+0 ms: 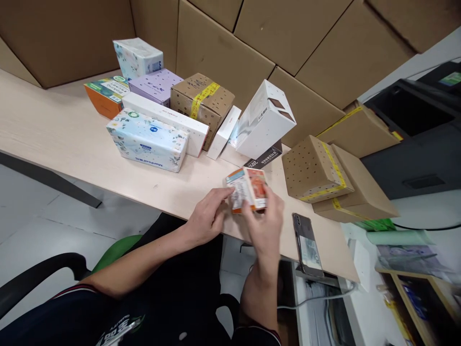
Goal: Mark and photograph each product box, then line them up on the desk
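Both my hands hold a small orange and white box (248,190) just above the front edge of the pale wooden desk (54,134). My left hand (208,217) grips its left side with the fingers curled round it. My right hand (265,226) closes on its lower right side, thumb on the printed face. A dark phone (306,245) lies on the desk right of my right hand.
Boxes crowd the desk behind: a floral tissue pack (147,140), a long white box (169,120), a taped brown carton (201,103), a tilted white box (264,120), and two perforated brown cartons (317,168) at the right. Cardboard walls (252,43) stand at the back.
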Demonstrator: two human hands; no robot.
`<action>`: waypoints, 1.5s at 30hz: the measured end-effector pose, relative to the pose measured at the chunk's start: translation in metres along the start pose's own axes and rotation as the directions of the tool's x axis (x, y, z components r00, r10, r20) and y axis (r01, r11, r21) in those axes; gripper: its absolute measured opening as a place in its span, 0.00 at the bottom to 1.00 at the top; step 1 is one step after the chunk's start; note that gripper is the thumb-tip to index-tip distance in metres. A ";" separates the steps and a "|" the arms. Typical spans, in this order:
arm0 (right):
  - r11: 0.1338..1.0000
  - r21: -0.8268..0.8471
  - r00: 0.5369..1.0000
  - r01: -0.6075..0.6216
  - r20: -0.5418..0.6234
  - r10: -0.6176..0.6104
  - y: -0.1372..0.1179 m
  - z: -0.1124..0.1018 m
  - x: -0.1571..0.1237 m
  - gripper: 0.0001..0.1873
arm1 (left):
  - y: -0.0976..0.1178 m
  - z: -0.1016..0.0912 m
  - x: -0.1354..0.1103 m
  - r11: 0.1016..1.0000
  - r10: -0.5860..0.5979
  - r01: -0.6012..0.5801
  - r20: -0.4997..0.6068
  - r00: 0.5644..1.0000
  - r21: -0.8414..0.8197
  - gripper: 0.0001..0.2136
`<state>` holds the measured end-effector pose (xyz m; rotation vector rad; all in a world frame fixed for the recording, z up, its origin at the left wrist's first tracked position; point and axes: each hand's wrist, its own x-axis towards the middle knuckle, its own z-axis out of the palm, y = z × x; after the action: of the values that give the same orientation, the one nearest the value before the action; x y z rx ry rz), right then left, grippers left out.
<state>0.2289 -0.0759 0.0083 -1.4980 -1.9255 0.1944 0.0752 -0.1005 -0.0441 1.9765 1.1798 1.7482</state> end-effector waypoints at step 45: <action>0.987 -0.147 0.992 0.063 -0.103 -0.079 0.064 0.002 0.171 0.18 | 0.007 -0.004 0.006 0.980 -0.066 0.039 0.132 0.989 0.194 0.16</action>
<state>0.2606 0.1000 0.0458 -1.4962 -1.9361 -0.0579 0.0740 -0.1018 -0.0342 2.1132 1.3835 1.4953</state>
